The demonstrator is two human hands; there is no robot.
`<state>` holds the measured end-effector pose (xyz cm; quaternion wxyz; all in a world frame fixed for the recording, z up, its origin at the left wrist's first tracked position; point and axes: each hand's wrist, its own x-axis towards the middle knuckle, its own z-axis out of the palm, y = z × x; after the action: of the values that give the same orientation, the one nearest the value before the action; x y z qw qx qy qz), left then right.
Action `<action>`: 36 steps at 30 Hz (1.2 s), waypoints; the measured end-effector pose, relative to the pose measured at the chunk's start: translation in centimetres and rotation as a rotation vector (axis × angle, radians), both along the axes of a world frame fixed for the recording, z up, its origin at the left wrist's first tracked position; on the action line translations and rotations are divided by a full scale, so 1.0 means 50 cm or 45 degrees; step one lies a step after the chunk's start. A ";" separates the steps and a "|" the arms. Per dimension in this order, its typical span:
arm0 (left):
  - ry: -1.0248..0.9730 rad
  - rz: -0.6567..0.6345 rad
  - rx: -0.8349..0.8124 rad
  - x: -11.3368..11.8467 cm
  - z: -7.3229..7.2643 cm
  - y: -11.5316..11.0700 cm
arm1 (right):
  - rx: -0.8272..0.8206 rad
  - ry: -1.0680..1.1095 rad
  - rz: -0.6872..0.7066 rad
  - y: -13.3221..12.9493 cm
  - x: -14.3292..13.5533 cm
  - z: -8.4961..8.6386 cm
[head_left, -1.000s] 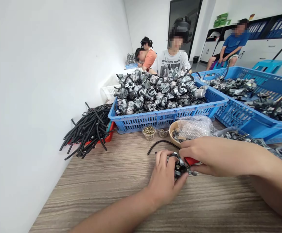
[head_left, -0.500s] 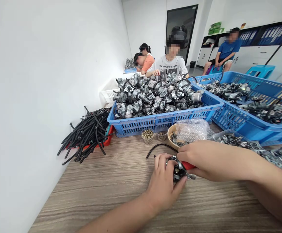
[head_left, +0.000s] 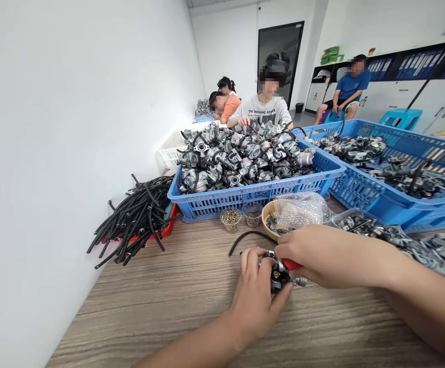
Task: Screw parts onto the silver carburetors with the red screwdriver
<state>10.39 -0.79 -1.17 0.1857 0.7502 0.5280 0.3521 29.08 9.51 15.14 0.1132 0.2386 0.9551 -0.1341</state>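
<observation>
My left hand (head_left: 253,289) is wrapped around a carburetor (head_left: 278,276) on the wooden table, its fingers over the far side and the thumb along the near side. From above, my right hand (head_left: 320,255) grips a red-handled tool (head_left: 291,264) against the carburetor; the tool's working end is hidden by the fingers. A silvery fitting (head_left: 299,281) sticks out of the carburetor to the right, under my right hand. Just beyond the hands, a black rubber hose (head_left: 247,235) curves across the table; where its right end goes cannot be seen.
A blue crate (head_left: 222,202) heaped with carburetors stands ahead, and a second blue crate (head_left: 379,202) is at right. Black hoses (head_left: 138,220) overflow a red tray at left. Cups of brass screws (head_left: 230,217), a round tub (head_left: 267,209) and bubble wrap (head_left: 303,209) sit between. A co-worker (head_left: 264,107) sits opposite.
The view has tilted slightly up, so the background sits lower in the picture. Both hands keep their hold on the carburetor and the red-handled tool, with hardly any visible shift.
</observation>
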 end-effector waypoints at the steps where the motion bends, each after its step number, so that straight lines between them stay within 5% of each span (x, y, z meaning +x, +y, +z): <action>1: -0.002 0.005 0.003 0.000 0.000 0.000 | -0.003 -0.009 -0.007 0.001 0.000 0.000; 13: 0.002 0.032 0.028 0.002 -0.001 0.001 | -0.123 0.151 0.124 0.029 0.017 -0.006; 30: -0.020 0.013 -0.039 0.001 0.000 -0.001 | 0.072 -0.086 -0.069 -0.007 -0.005 -0.012; 36: -0.014 0.034 -0.024 0.003 -0.003 0.001 | -0.051 -0.039 -0.048 0.005 0.004 -0.002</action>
<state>10.54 -0.76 -1.33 0.1910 0.7395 0.5401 0.3536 29.27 9.74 15.05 0.1301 0.2562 0.9457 -0.1517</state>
